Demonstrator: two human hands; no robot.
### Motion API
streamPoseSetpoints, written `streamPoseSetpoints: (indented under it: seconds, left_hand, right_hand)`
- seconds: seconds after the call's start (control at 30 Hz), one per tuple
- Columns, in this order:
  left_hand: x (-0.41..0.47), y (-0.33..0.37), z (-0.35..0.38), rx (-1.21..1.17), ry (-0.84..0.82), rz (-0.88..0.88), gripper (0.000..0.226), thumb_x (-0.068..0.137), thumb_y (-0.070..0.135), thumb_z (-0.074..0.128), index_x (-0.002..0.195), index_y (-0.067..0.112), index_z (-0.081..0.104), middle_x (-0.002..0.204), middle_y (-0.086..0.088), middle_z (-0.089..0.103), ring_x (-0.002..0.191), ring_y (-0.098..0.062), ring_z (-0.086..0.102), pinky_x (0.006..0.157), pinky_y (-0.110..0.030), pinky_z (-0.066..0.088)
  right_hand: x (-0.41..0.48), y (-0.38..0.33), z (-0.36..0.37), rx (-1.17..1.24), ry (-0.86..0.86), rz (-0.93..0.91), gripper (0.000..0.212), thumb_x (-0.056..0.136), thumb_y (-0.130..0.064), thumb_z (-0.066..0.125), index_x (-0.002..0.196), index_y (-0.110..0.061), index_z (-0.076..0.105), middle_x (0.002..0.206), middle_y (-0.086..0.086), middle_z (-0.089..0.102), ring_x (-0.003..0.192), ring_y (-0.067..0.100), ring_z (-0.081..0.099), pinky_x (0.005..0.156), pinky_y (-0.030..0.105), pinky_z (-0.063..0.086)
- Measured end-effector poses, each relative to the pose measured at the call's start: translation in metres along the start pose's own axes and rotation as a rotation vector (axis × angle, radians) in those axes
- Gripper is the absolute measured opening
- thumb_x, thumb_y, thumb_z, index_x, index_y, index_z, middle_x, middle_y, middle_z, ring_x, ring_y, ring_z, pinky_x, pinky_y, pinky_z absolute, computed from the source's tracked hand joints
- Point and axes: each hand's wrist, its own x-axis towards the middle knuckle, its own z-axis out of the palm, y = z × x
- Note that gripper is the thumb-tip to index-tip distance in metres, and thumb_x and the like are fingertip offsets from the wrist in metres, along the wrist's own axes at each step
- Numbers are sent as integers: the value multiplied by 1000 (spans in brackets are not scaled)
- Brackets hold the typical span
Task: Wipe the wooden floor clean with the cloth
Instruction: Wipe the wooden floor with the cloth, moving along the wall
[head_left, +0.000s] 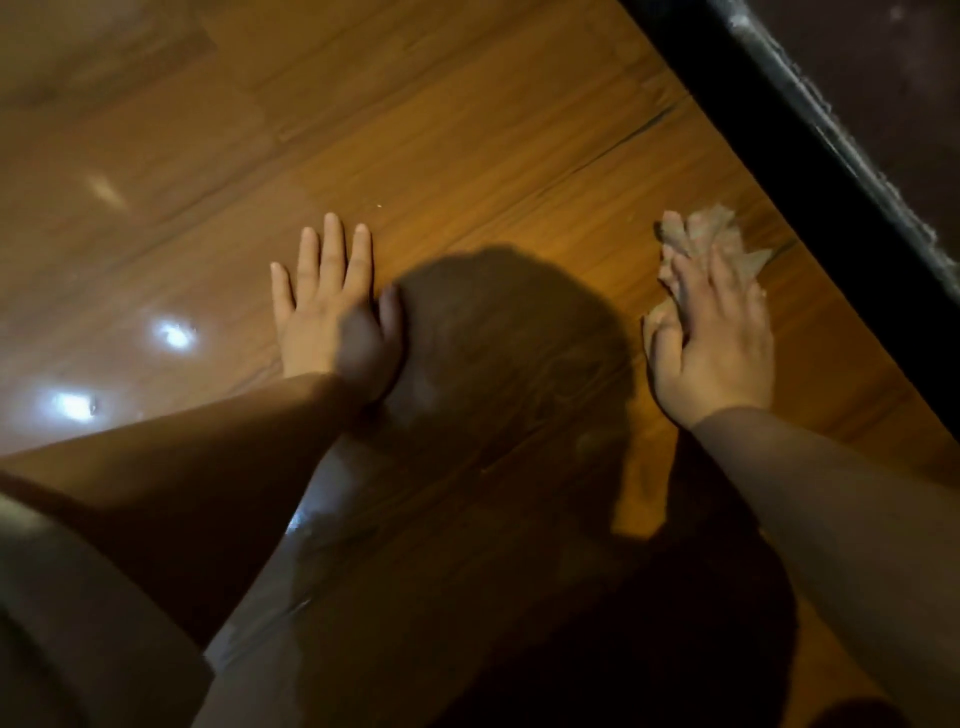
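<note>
The wooden floor (467, 130) is glossy brown planking that fills most of the view. My left hand (332, 312) lies flat on it with fingers straight and spread, holding nothing. To the right, my right hand (711, 338) presses down on a crumpled pale grey cloth (722, 228), fingers straight over it. The cloth pokes out beyond the fingertips; the part under the palm is hidden. Motion blur softens the right hand and the cloth.
A dark edge of furniture or a wall base (810, 135) runs diagonally across the upper right, close beyond the cloth. My head's shadow (509, 353) falls between the hands. Bright light reflections (174, 335) dot the floor at left.
</note>
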Motion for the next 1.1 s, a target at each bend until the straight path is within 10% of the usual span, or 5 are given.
streamPoseSetpoints:
  seconds: [0.5,0.67,0.77,0.93,1.1]
  left_hand:
    - [-1,5,-9,21,-97,-28,66,95,50,15,154,21,11,162,-4,-1,148,-22,-5,119,-49,-3]
    - [-2,0,-7,7,-58,-7,66,96,51,14,154,21,13,162,-5,3,148,-23,-1,118,-49,-1]
    - [1,-1,-3,17,-30,-2,65,96,51,15,154,21,15,162,-5,6,148,-24,1,118,-50,1]
    - [-1,-4,3,32,-2,-5,63,96,50,15,154,23,14,162,-3,6,148,-22,1,117,-48,0]
    - [1,-3,3,38,-19,-28,61,98,48,13,154,24,11,162,0,3,149,-19,-1,118,-47,-2]
  right_hand:
    - [73,-40,-5,108,-101,152,54,97,-34,41,150,-28,30,157,6,27,142,35,25,115,35,14]
    - [-17,-126,14,-9,-290,-632,60,91,-33,45,149,-32,32,160,-5,22,140,33,23,117,48,1]
    - [6,-105,3,-35,-343,-805,56,93,-35,45,148,-36,35,160,-10,20,143,27,21,115,44,-8]
    - [95,8,-42,-64,-136,-308,63,91,-31,33,153,-25,26,162,3,16,145,27,20,115,45,21]
    - [80,-22,-24,-266,-126,-99,65,98,-41,31,156,-24,6,163,10,-4,149,32,-3,117,50,-1]
